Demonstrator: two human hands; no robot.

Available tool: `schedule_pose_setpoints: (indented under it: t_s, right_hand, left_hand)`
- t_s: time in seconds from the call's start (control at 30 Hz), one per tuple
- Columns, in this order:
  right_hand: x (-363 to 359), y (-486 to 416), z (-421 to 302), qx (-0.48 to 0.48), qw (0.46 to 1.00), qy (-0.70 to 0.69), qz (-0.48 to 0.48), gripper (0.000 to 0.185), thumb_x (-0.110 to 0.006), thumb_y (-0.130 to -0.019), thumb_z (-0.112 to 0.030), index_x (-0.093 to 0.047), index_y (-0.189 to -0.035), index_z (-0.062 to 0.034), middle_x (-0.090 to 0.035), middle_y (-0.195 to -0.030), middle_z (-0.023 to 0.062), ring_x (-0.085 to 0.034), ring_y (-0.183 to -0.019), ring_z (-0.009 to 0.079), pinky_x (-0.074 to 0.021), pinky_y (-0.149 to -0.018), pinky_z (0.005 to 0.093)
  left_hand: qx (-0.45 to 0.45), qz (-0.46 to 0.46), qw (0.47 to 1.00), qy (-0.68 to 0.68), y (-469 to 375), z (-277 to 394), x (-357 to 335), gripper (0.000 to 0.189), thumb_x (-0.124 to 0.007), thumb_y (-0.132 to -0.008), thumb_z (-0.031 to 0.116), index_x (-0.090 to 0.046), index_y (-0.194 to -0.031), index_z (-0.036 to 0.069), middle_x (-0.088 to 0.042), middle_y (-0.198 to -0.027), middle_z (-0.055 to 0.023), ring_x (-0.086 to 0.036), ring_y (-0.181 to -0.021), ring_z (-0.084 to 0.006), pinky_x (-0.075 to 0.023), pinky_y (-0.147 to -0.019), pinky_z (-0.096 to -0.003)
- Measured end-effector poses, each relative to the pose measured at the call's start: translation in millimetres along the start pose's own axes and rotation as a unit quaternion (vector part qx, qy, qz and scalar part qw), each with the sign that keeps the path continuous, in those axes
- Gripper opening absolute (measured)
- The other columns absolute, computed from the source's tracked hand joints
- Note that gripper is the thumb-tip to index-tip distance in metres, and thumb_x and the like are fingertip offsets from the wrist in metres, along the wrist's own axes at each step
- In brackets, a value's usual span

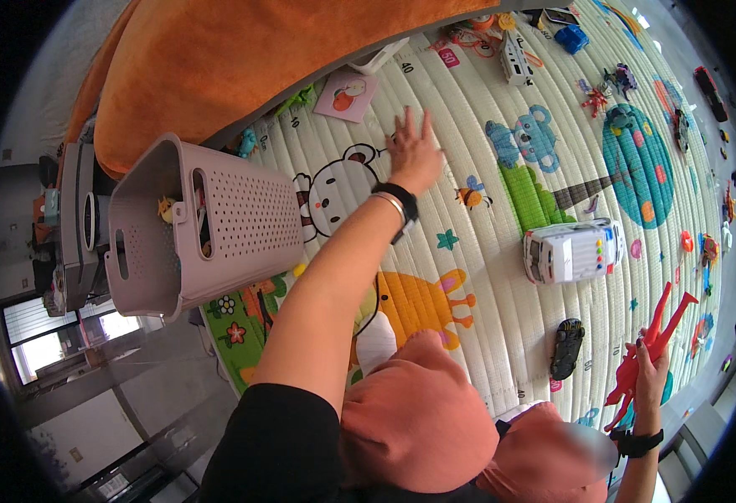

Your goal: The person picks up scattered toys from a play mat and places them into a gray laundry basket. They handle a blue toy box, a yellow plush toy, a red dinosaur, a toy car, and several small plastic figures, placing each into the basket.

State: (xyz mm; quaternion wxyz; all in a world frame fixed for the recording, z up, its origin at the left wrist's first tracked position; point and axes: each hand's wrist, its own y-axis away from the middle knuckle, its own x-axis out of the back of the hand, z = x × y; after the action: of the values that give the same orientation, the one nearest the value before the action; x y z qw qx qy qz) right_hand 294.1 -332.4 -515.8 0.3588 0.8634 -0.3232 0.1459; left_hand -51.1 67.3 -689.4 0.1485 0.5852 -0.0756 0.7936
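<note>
My left hand (415, 154) is spread over the cream printed play mat (462, 220), its fingers apart and nothing in it. A pink card with a fruit picture (346, 95) lies just beyond its fingertips. At the right, my right hand (650, 371) grips a red toy figure (635, 368) by the body, with the legs sticking up past the fingers. Left of that hand, a black toy car (567, 349) lies on the mat. Farther off is a white toy ambulance (572, 251). My knees in pink trousers are below.
A pink perforated plastic basket (242, 214) with some toys inside stands left of my left arm. Orange cushioned furniture (267, 56) borders the far side. A white toy vehicle (516, 60), a blue toy car (571, 39) and several small figures (622, 80) lie scattered toward the right.
</note>
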Motion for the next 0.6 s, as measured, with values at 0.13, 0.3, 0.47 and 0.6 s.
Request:
schedule_pose_setpoints:
  t_s: [0.13,0.3,0.47,0.6]
  right_hand:
    - [-11,-3,-2,0.014,1.0,0.007,-0.017,0.041,-0.059,-0.094,-0.011,-0.046,-0.132,-0.0018,-0.06,-0.118,0.011,-0.065,-0.096,0.0193,-0.0541,-0.079,0.0316]
    - [-9,-10,-13,0.057,0.997,0.033,-0.03,0.04,-0.06,-0.093,-0.005,-0.048,-0.131,-0.0024,-0.062,-0.115,0.0105,-0.064,-0.097,0.017,-0.0514,-0.082,0.0293]
    - [6,-4,-15,0.019,0.998,0.067,-0.002,0.041,-0.058,-0.093,-0.005,-0.047,-0.133,-0.0022,-0.061,-0.12,0.0112,-0.065,-0.098,0.0183,-0.054,-0.081,0.0311]
    - [7,0,-11,-0.002,0.997,0.078,0.021,0.041,-0.059,-0.093,-0.007,-0.048,-0.132,-0.0021,-0.062,-0.115,0.0109,-0.064,-0.094,0.0175,-0.053,-0.08,0.0301]
  left_hand:
    - [-0.038,-0.045,0.995,-0.076,-6,-37,-9,0.055,-0.06,-0.088,0.016,-0.038,-0.138,0.009,-0.028,-0.146,-0.0199,-0.032,-0.133,-0.0412,-0.0312,-0.103,-0.0613]
    - [-0.01,0.008,0.996,-0.093,-22,-56,-27,0.023,-0.057,-0.084,0.006,-0.052,-0.106,0.001,-0.047,-0.119,-0.0164,-0.05,-0.112,-0.0352,-0.0458,-0.087,-0.0541]
    - [0.248,0.205,0.925,0.199,-64,-121,-11,0.044,-0.069,-0.078,0.016,-0.045,-0.104,-0.011,-0.049,-0.112,-0.0304,-0.055,-0.104,-0.0402,-0.0485,-0.089,-0.0449]
    - [0.442,0.173,0.86,0.189,-88,-149,22,0.066,-0.08,-0.07,0.028,-0.044,-0.106,-0.015,-0.057,-0.109,-0.0322,-0.062,-0.1,-0.0409,-0.0534,-0.086,-0.0443]
